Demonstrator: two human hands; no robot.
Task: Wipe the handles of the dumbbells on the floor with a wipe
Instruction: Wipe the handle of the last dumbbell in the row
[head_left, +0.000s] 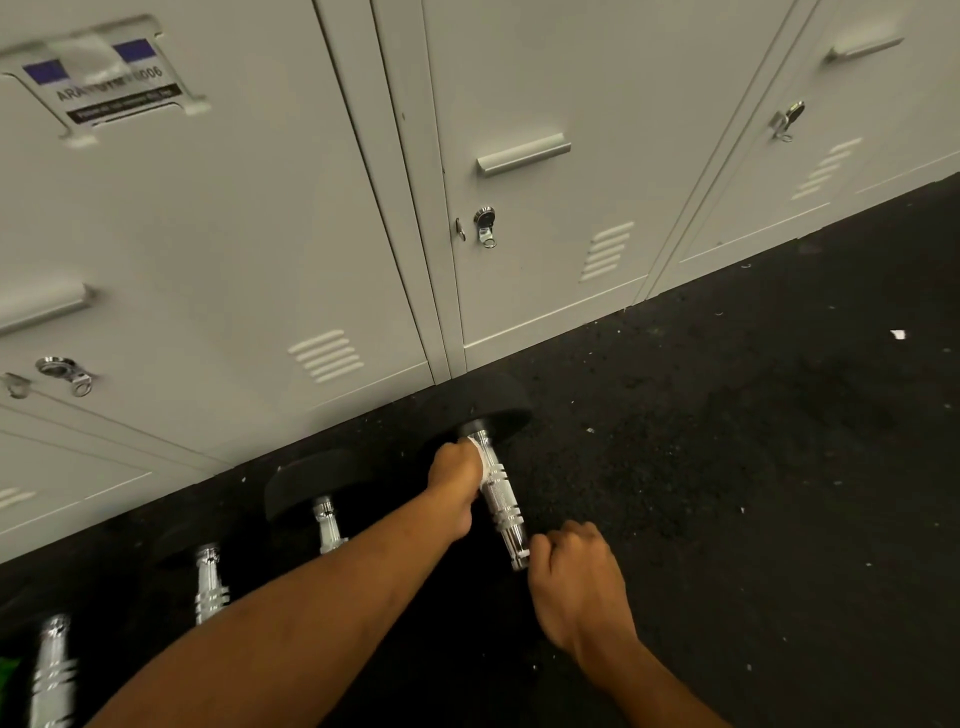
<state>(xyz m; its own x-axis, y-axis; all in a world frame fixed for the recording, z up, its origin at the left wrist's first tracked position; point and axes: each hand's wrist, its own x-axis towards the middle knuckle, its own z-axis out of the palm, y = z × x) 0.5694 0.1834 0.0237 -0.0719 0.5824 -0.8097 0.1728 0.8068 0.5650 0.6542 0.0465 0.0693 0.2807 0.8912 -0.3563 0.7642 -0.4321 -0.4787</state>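
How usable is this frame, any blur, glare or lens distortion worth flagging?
Head view: the label on the left locker is smeared by motion blur and barely legible; wide-angle bending curves the locker edges; bright glare on the chrome dumbbell handle; the dumbbell ends are lost in shadow against the black floor; both hands stay fairly sharp.

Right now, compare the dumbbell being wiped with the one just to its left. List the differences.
The wiped dumbbell has both hands on it: the left hand presses a white wipe on its handle, and the right hand grips its near end. The neighbouring dumbbell is untouched. The wiped one's handle shows almost fully; the neighbour's is partly hidden behind the left forearm. Both have chrome handles and black weight ends, lying by the lockers.
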